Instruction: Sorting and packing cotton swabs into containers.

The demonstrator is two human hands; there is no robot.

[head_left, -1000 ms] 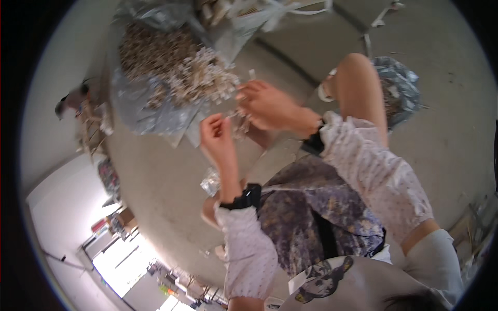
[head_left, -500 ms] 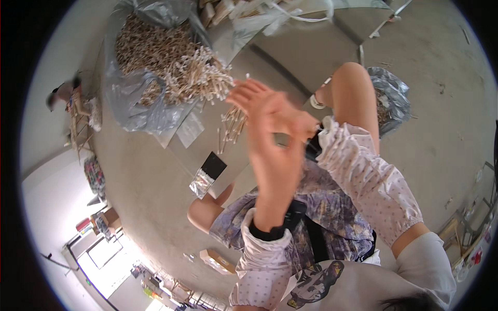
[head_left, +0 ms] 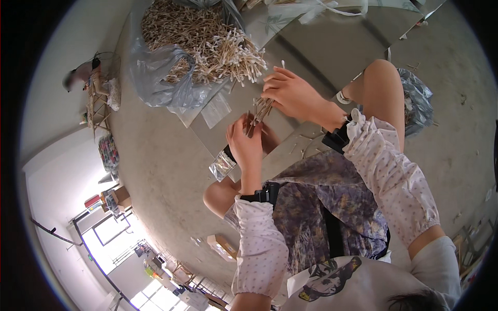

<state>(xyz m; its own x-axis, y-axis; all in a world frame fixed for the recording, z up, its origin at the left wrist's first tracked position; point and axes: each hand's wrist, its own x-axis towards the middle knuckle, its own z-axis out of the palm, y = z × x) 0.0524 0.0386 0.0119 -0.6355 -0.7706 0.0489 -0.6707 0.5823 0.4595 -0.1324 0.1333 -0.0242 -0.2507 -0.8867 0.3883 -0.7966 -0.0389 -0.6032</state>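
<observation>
A small bundle of cotton swabs (head_left: 262, 110) lies between my hands over the smooth grey tabletop (head_left: 205, 137). My left hand (head_left: 245, 142) closes its fingers round the lower end of the bundle. At the upper end, my right hand (head_left: 293, 96) is curled with its fingertips against the sticks. One single swab (head_left: 283, 64) stands up beyond the right fingers. Beside my left wrist lies a flat packet (head_left: 223, 165), black with a clear shiny end, partly covered by that hand. Ahead to the left, a large heap of cotton swabs (head_left: 207, 46) spills from a grey plastic bag (head_left: 161, 85).
Clear plastic sleeves (head_left: 215, 110) lie by the bag at the table's left edge. Another grey bag (head_left: 416, 101) stands on the floor beyond my right knee. Loose swabs (head_left: 303, 150) are scattered near my lap. A cardboard box (head_left: 222, 248) sits on the floor at left.
My hands, blurred and overlapping before, have come apart and now grip the swab bundle that lay on the table. The view has shifted, and my left hand now partly covers the packet.
</observation>
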